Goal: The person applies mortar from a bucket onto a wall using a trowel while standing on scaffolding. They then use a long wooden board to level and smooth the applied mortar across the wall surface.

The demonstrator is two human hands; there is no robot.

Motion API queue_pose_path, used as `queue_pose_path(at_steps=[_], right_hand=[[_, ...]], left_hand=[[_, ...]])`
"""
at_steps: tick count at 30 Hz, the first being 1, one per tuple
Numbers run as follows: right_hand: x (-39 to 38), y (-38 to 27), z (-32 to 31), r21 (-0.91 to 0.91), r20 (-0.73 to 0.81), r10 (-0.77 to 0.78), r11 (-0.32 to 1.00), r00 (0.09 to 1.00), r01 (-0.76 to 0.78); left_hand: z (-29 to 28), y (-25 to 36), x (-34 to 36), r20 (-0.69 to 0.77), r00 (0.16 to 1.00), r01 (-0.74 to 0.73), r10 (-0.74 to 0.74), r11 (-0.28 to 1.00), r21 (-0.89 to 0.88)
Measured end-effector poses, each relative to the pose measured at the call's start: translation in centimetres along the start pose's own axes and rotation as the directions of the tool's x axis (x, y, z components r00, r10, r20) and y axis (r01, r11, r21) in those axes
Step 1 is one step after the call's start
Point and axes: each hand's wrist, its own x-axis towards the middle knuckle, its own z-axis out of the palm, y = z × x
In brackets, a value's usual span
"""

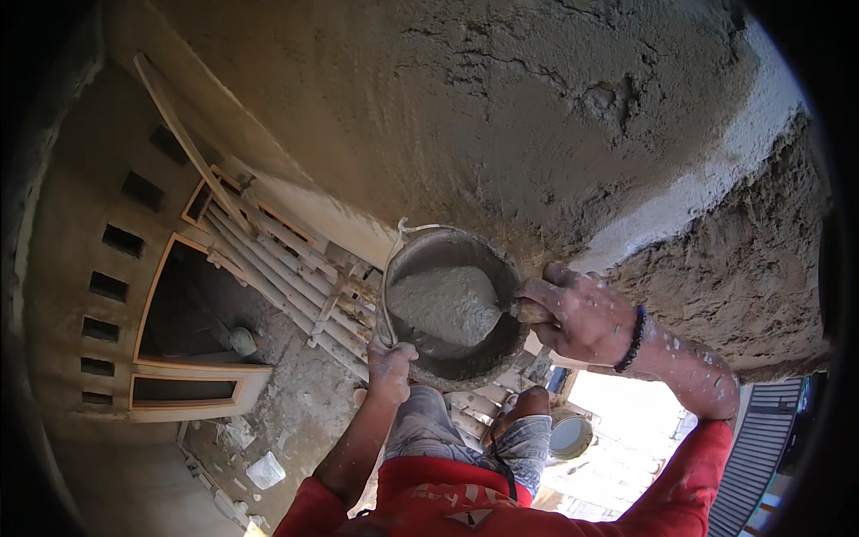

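Note:
My left hand (390, 369) is closed on the near left rim of a mortar-caked bucket (420, 234), which has a pale handle at its far left. In my right hand (586, 315) is the wooden grip of a trowel (534, 311), held at the bucket's right rim. A heap of wet grey mortar (443, 300) lies inside the bucket, and it covers most of the trowel's blade. Just beyond the bucket rises a wall (429, 116) of damp, partly smoothed plaster. Grey splashes dot my right forearm.
Bamboo or wooden poles (286, 286) form a scaffold below me and to the left. A plank (183, 134) leans there. Near a framed opening, the floor (300, 416) holds debris. Another bucket (570, 437) stands below right, and rough plaster (734, 277) lies beyond a pale strip.

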Motion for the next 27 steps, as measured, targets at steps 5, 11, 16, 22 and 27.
queue_pose_path(at_steps=[5,11,16,22,27], right_hand=[[0.3,-3.1,-7.8,0.090,0.029,-0.071,0.994,0.997,0.069],[2.7,1.7,-14.3,-0.420,-0.536,-0.107,0.894,0.837,-0.155],[-0.5,-0.3,-16.3,-0.453,-0.607,-0.226,0.886,0.762,-0.098],[-3.2,-1.2,-7.6,-0.163,0.029,0.291,0.945,0.956,-0.282],[-0.3,-0.1,3.5,-0.468,-0.060,0.053,0.880,0.997,-0.075]], left_hand=[[-2.8,-1.3,0.2,-0.113,0.991,0.094,-0.073,0.976,0.196],[-2.8,-1.3,-1.1,-0.025,0.999,-0.036,0.036,0.999,0.025],[-2.1,0.9,-2.9,-0.156,0.982,0.136,-0.108,0.974,0.179],[1.9,5.2,-6.3,0.069,0.996,0.042,-0.048,0.996,0.085],[2.1,7.8,-8.4,0.002,0.999,-0.033,0.033,0.973,0.229]])
